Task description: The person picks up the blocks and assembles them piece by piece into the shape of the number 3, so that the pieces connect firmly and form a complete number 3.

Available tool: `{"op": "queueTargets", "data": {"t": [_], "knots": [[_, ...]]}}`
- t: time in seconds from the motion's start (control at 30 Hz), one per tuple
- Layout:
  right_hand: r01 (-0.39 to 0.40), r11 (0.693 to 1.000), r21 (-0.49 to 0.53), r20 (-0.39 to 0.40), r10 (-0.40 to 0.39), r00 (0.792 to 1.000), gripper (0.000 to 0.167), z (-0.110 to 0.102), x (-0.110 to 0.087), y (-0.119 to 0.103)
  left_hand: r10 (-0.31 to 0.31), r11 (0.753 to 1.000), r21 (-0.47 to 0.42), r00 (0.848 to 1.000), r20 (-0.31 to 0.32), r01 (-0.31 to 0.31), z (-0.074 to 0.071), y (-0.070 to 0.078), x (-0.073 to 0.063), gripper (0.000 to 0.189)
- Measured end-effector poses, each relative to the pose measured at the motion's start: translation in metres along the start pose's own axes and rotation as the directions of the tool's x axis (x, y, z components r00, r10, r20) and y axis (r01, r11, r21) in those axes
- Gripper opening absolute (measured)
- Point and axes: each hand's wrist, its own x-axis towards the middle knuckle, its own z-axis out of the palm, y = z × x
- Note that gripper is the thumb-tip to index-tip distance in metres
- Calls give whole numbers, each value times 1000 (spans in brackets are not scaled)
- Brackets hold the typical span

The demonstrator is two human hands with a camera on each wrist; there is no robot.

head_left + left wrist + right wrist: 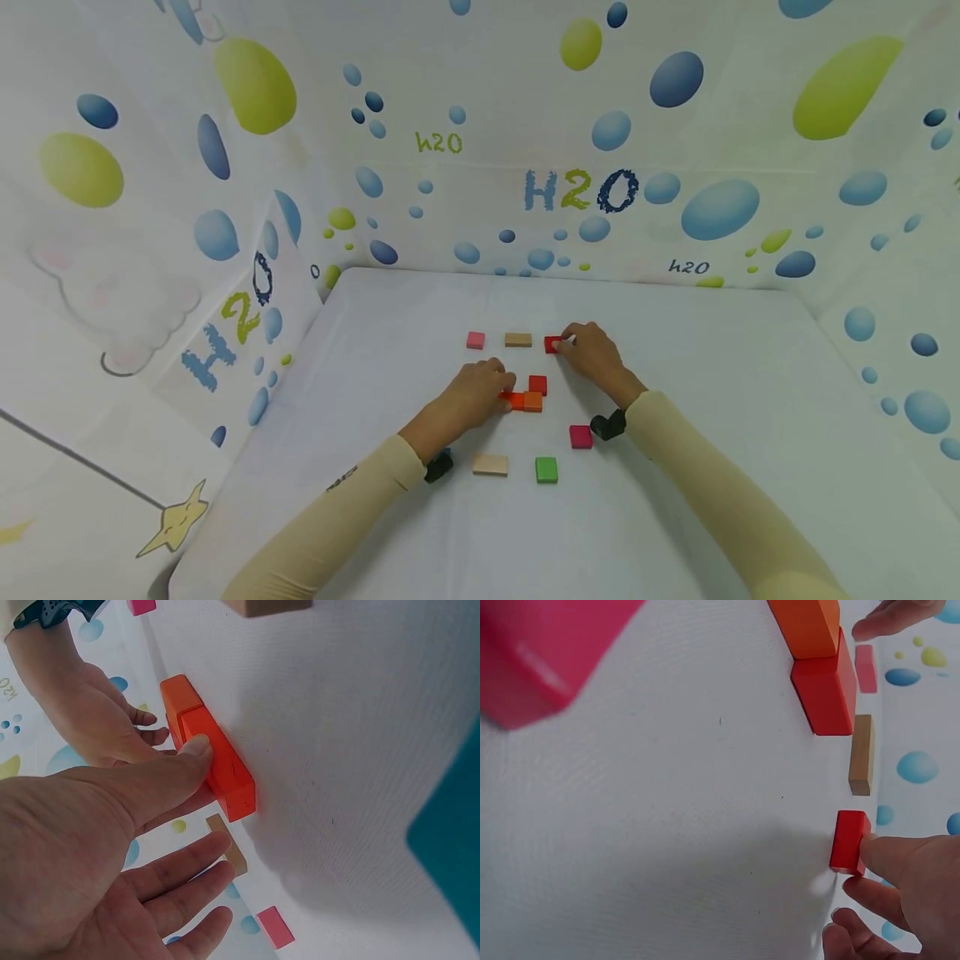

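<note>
My left hand (474, 392) pinches a long orange-red block (223, 766), thumb on its near face and index finger behind. The end of that block meets a small orange block (532, 402), and a red block (537, 384) adjoins the orange one at its far side. Farther back and to the right, my right hand (594, 352) holds another red block (848, 844) between thumb and index finger, low at the table. The other fingers of both hands spread loosely away from the blocks.
Along the back lie a pink block (476, 340) and a wooden block (517, 340). Nearer me are a crimson block (581, 437), a green block (547, 470) and a second wooden block (490, 465). A patterned curtain (510, 108) rises behind the white table (405, 312).
</note>
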Motion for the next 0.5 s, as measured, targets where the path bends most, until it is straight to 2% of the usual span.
{"op": "queueTargets", "data": {"t": [0.5], "knots": [[9, 998, 61, 60, -13, 998, 35, 3, 6, 0, -1, 1000, 6, 1000, 16, 1, -1, 0, 0, 29]]}}
